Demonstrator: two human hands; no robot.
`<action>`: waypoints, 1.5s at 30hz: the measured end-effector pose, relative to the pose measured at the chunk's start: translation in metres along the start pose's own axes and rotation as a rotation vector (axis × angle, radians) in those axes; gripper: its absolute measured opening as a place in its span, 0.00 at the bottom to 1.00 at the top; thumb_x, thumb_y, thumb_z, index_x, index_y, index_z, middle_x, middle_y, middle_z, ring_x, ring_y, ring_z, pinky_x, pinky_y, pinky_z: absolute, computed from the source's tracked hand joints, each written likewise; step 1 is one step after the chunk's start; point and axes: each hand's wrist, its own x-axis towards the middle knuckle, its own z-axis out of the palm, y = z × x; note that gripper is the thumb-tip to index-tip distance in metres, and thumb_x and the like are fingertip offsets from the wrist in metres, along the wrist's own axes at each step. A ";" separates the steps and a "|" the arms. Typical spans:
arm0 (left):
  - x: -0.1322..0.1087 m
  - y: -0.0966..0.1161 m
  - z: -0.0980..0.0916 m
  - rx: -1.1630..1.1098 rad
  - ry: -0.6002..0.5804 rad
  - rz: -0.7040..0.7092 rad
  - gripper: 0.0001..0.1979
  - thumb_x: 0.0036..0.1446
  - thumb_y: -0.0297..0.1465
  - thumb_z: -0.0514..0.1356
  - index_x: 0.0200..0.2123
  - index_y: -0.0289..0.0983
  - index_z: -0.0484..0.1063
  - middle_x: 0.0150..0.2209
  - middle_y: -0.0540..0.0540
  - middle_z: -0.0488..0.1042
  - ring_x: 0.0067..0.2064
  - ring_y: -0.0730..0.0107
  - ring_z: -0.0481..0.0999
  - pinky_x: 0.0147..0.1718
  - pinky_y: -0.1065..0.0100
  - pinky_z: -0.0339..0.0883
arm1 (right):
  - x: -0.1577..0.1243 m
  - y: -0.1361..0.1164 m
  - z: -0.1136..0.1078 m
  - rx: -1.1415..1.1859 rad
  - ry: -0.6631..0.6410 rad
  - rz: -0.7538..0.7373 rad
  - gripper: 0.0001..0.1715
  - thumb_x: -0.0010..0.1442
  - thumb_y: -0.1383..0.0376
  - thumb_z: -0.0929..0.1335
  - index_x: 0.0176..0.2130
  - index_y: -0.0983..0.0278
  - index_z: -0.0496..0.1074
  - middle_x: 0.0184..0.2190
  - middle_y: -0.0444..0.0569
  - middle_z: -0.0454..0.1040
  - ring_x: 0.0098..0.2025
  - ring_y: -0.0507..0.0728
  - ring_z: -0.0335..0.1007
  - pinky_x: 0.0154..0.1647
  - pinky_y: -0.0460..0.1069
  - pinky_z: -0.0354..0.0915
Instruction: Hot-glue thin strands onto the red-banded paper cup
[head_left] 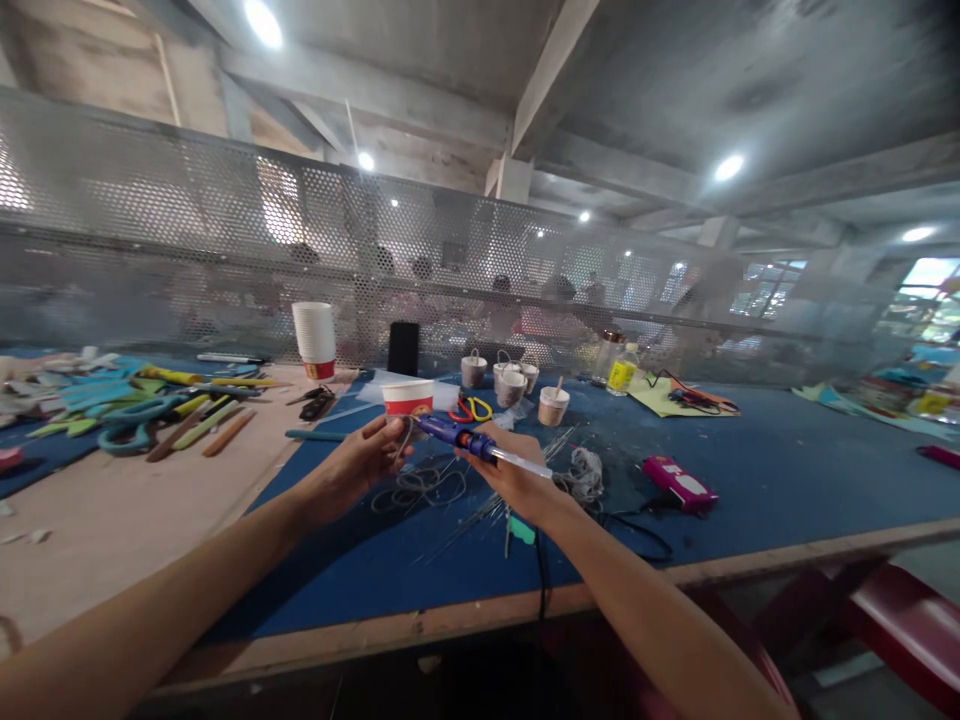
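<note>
My right hand (517, 465) is closed around a blue hot glue gun (454, 432), with a clear glue stick (525, 463) poking out of its back end. The gun's tip points left, at the lower part of a red and white paper cup (409, 392). Just below that cup, my left hand (381, 448) pinches a grey cord (406, 440) between thumb and fingers. Whether the left fingers also bear on the cup I cannot tell. More grey cord (427, 487) lies in loose loops on the blue tabletop under my hands.
Cord-wrapped cups (511, 388) and red-yellow scissors (471, 409) stand beyond my hands. A cup stack (314, 340) and black phone (403, 347) are at the back. Thin wires (480, 515), a magenta device (680, 484) and a yellow-labelled bottle (622, 371) lie rightward; tools (135, 425) crowd the left.
</note>
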 end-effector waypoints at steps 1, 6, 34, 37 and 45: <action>0.000 0.000 0.001 -0.001 0.000 -0.002 0.11 0.55 0.26 0.75 0.41 0.36 0.82 0.30 0.49 0.80 0.29 0.73 0.82 0.27 0.77 0.77 | 0.000 0.000 0.000 -0.004 -0.002 0.001 0.12 0.74 0.53 0.67 0.48 0.58 0.74 0.36 0.47 0.82 0.38 0.58 0.79 0.34 0.46 0.57; -0.001 0.000 0.001 -0.010 -0.006 -0.003 0.10 0.55 0.26 0.75 0.40 0.36 0.82 0.29 0.48 0.81 0.28 0.72 0.82 0.27 0.77 0.76 | 0.001 -0.002 -0.002 -0.009 0.001 0.004 0.13 0.73 0.53 0.68 0.46 0.59 0.74 0.35 0.47 0.82 0.37 0.58 0.79 0.33 0.46 0.56; -0.002 0.001 0.001 -0.006 0.004 0.008 0.09 0.57 0.27 0.74 0.40 0.35 0.80 0.30 0.49 0.80 0.28 0.73 0.81 0.27 0.77 0.76 | 0.000 0.008 0.009 -0.065 0.100 -0.071 0.11 0.74 0.55 0.68 0.44 0.60 0.73 0.32 0.45 0.81 0.32 0.57 0.77 0.30 0.46 0.53; -0.002 0.002 0.002 -0.005 0.005 0.009 0.10 0.56 0.27 0.75 0.40 0.35 0.80 0.31 0.47 0.81 0.28 0.73 0.81 0.26 0.77 0.76 | 0.001 0.008 0.008 -0.075 0.102 -0.066 0.10 0.73 0.56 0.68 0.44 0.60 0.72 0.32 0.46 0.81 0.32 0.57 0.76 0.30 0.47 0.52; -0.001 0.000 -0.001 0.005 0.002 0.024 0.09 0.56 0.28 0.75 0.39 0.36 0.81 0.30 0.49 0.80 0.29 0.74 0.81 0.27 0.78 0.75 | 0.001 0.006 0.004 -0.090 0.101 -0.067 0.12 0.74 0.54 0.68 0.44 0.60 0.73 0.31 0.46 0.81 0.32 0.57 0.76 0.30 0.47 0.53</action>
